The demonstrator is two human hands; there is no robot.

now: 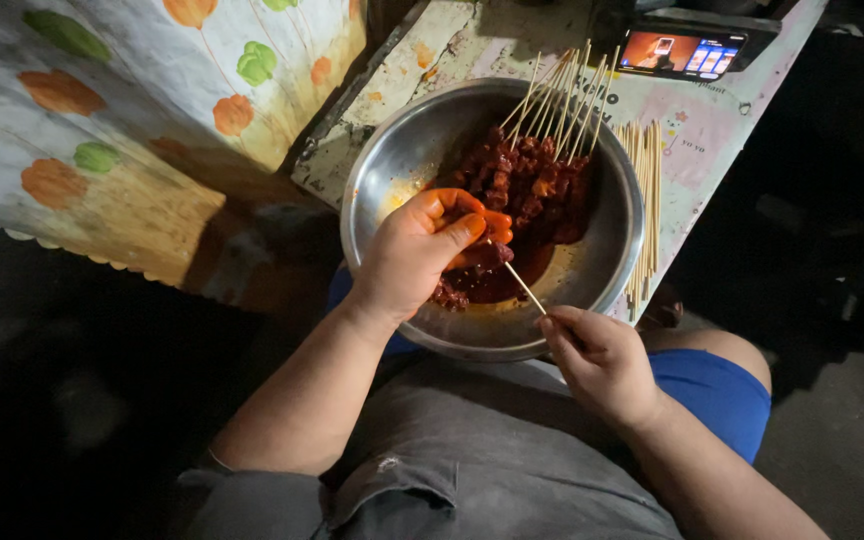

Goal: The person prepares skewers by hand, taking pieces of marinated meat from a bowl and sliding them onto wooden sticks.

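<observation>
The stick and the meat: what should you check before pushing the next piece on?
1. Right hand pinches the skewer by its end: ok.
2. Left hand holds a meat piece at the skewer's tip: ok.
3. Tip clear of the left hand's fingers: cannot tell, hidden by meat.
4. Metal bowl sits under the hands to catch drips: ok.
5. Finished skewers lean on the far rim, out of the way: ok.
6. Spare sticks lie beside the bowl: ok.
</observation>
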